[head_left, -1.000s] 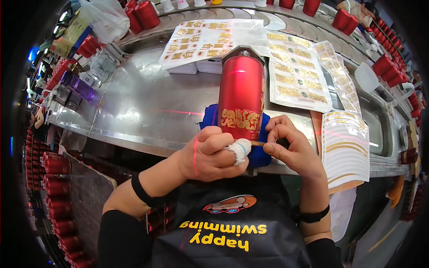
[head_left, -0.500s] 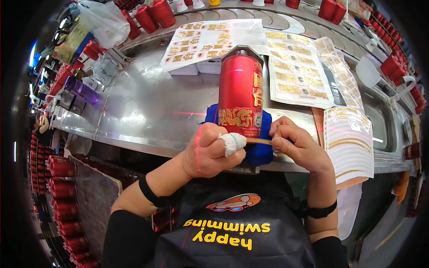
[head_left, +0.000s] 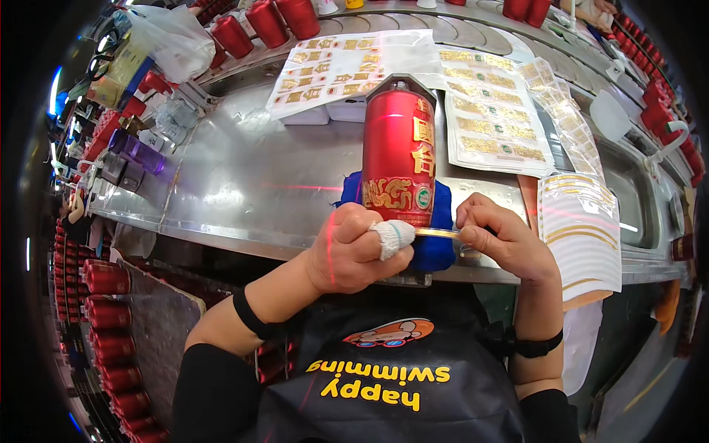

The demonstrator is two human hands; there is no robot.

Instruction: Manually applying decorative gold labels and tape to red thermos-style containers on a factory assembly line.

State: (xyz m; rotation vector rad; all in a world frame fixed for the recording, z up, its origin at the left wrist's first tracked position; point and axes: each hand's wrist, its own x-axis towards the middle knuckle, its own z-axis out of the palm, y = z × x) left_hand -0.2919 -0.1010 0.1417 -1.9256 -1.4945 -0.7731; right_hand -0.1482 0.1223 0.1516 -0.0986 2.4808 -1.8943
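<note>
A red bottle [head_left: 391,151] with raised gold characters and a gold relief band lies on a blue cloth [head_left: 442,205], its base toward me. Across its base end runs a thin gold strip [head_left: 437,232]. My left hand [head_left: 354,247] is closed at the strip's left end, a white fabric finger cover [head_left: 394,239] on one digit pressing near the bottle. At the strip's right end, my right hand [head_left: 506,240] pinches it between thumb and fingers, off the bottle. The left fingertips are partly hidden.
Sheets of gold stickers [head_left: 495,111] lie behind and right of the bottle. A white backing sheet [head_left: 580,236] with curved gold strips sits near a sink [head_left: 639,210]. Red bottles [head_left: 267,22] stand along the conveyor; more [head_left: 111,317] are lower left. A purple bottle [head_left: 138,151] lies left.
The red bottle has rolled slightly, showing more of its gold characters. Both hands and the gold strip have shifted a little to the right. Red bottles on the conveyor have changed position.
</note>
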